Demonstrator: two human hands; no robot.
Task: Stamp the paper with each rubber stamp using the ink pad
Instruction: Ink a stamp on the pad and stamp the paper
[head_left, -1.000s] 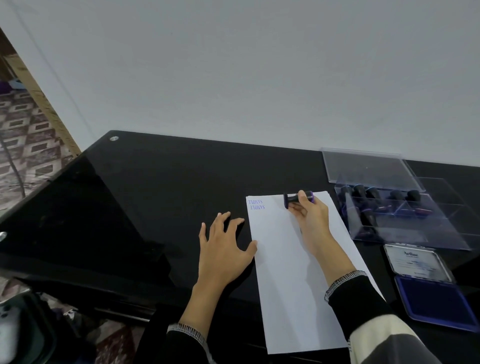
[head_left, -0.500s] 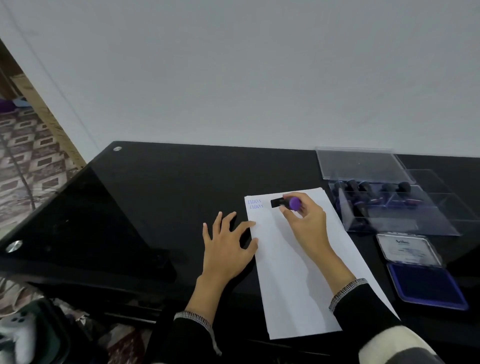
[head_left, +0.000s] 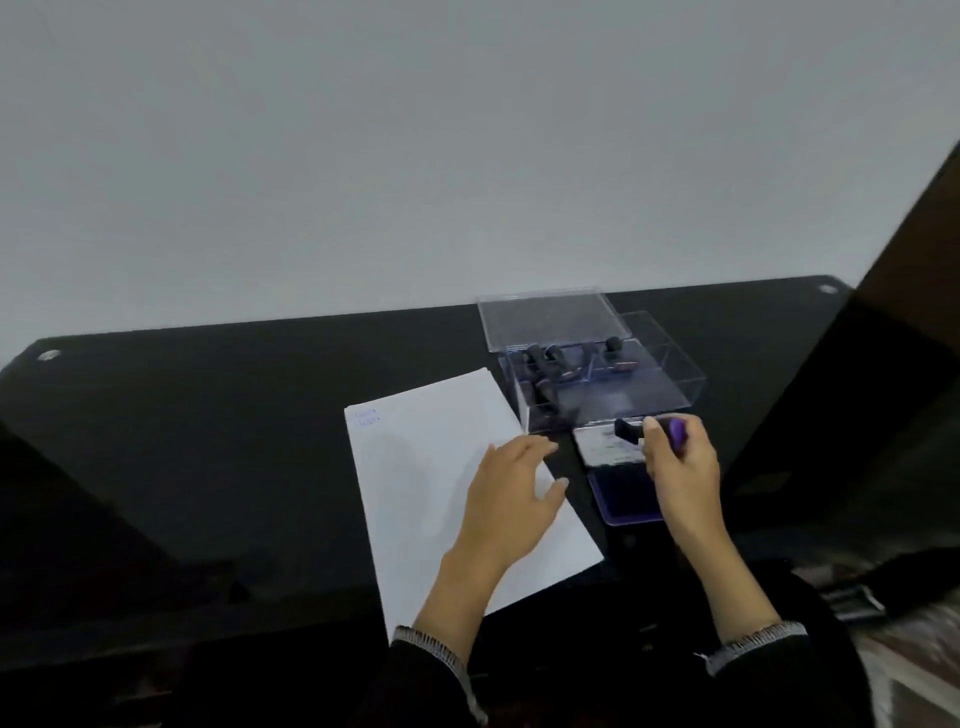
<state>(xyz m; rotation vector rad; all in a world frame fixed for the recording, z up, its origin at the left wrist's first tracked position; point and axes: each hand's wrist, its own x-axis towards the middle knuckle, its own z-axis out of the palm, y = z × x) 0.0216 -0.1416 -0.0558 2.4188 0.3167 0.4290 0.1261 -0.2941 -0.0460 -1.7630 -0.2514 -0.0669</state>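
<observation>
A white sheet of paper (head_left: 426, 467) lies on the black glass table (head_left: 208, 415), with two faint blue imprints near its far left corner. My right hand (head_left: 680, 467) holds a rubber stamp (head_left: 649, 430) with a black base and a purple knob, above the open ink pad (head_left: 621, 493) to the right of the paper. My left hand (head_left: 511, 493) hovers over the paper's right edge, fingers spread, holding nothing. The ink pad's open lid (head_left: 605, 447) shows a white label.
A clear plastic box (head_left: 623, 395) with several dark stamps stands behind the ink pad, its clear lid (head_left: 550, 317) lying behind it. A dark panel (head_left: 893, 364) rises at the right. The table's front edge runs below the paper.
My right hand has carried the stamp off the paper's far end, rightward to above the ink pad. My left hand moved from the paper's left edge across to its right edge. The view swung right.
</observation>
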